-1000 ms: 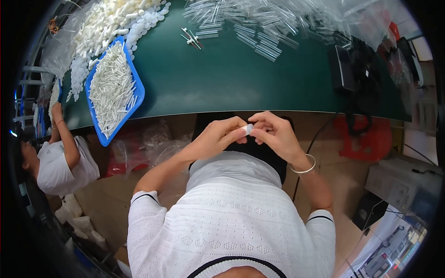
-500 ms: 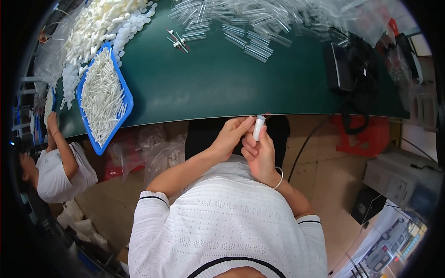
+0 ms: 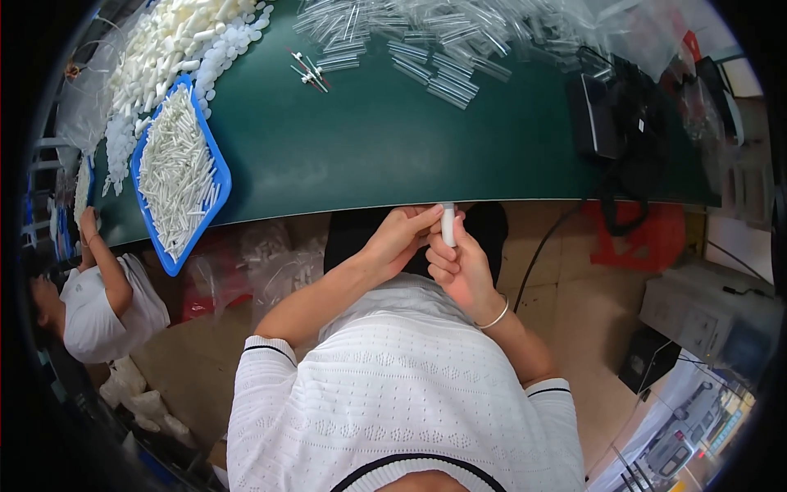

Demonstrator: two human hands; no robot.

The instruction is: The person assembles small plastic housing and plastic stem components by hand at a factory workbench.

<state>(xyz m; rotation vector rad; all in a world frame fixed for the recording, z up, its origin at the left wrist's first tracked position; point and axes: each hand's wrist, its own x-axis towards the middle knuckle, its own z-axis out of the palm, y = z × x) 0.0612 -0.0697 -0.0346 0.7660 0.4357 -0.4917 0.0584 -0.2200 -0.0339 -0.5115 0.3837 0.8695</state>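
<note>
A small white cylinder with a paler, see-through-looking upper end point(image 3: 448, 227) is held just off the table's near edge. My right hand point(image 3: 461, 271) is closed around its lower part, thumb along the right side. From the left, my left hand point(image 3: 402, 239) pinches in with thumb and finger at the cylinder's upper part. Some of its fingers are hidden behind the cylinder and my right hand. The cylinder points nearly straight toward the table.
Left on the green table point(image 3: 369, 156) is a blue tray point(image 3: 220, 168) of short white sticks, beside heaped white plugs point(image 3: 156, 70) and translucent discs point(image 3: 215, 64). Clear tubes point(image 3: 451, 82) lie at the back, near several thin red-and-white pieces point(image 3: 309, 74). A co-worker point(image 3: 115, 303) sits at left.
The cylinder has shifted slightly left and turned from a rightward tilt to nearly straight. My left fingers now lie closer against its side, and my right hand has turned a little with it.
</note>
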